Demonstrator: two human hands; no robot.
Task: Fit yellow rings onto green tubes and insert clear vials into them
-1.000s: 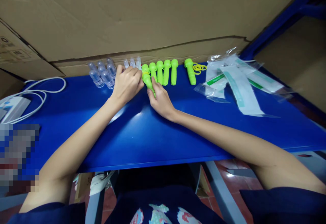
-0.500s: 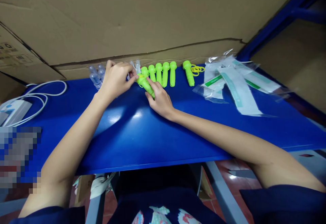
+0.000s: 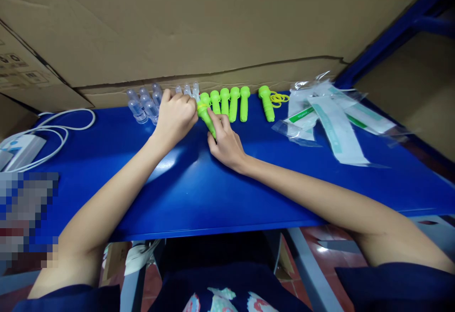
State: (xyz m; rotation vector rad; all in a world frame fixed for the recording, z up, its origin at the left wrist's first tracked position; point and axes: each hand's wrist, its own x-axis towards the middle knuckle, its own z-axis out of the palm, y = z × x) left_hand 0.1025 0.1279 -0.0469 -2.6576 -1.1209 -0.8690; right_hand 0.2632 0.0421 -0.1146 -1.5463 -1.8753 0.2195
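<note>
My right hand (image 3: 225,141) grips the lower end of a lime-green plastic tube (image 3: 207,115) that lies tilted on the blue table (image 3: 199,179). My left hand (image 3: 175,117) is closed around the tube's upper end, where a yellow ring sits. Just behind stands a row of several more green tubes (image 3: 229,102), and one separate green tube (image 3: 266,102) lies to their right beside a few yellow rings (image 3: 279,98). Small clear plastic vials (image 3: 145,103) lie behind my left hand.
Clear sealed pouches with green-and-white labels (image 3: 330,118) lie at the right. A white cable and a white device (image 3: 26,144) sit at the far left. A cardboard wall (image 3: 199,28) closes the table's back edge; a blurred patch covers the lower left.
My left hand drew back to the left from the tube's top and has returned onto it. The tube's tilt shifted slightly; my right hand kept its grip.
</note>
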